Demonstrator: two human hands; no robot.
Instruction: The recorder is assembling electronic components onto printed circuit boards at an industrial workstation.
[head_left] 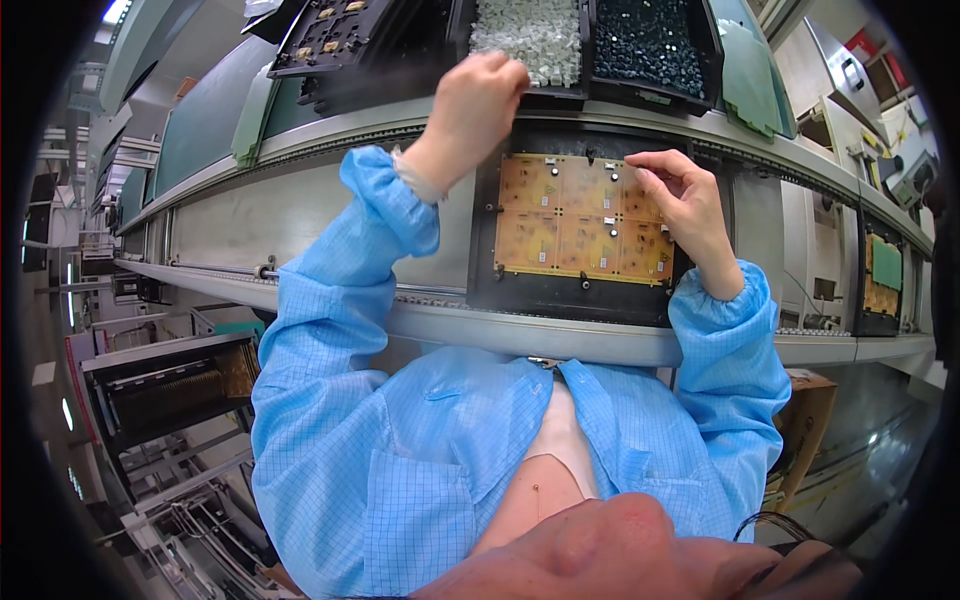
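My left hand point(472, 115) is raised with its fingers curled in, at the near edge of a bin of small white parts point(530, 40). What its fingers hold, if anything, is hidden. Over the upper right of a yellow-brown circuit board panel point(530, 235), my right hand point(690, 205) has thumb and forefinger close together; I cannot make out anything between them. Several small white and black components stand on the panel, among them a white one point(610, 220) near its middle. The panel lies in a black carrier frame point(540, 290).
Beside the white parts stands a bin of dark blue parts point(650, 50). A black tray point(335, 40) with a few parts is at the far left. Conveyor rails point(560, 330) run along both sides of the carrier. Further right sits another carrier point(880, 275) with a green piece.
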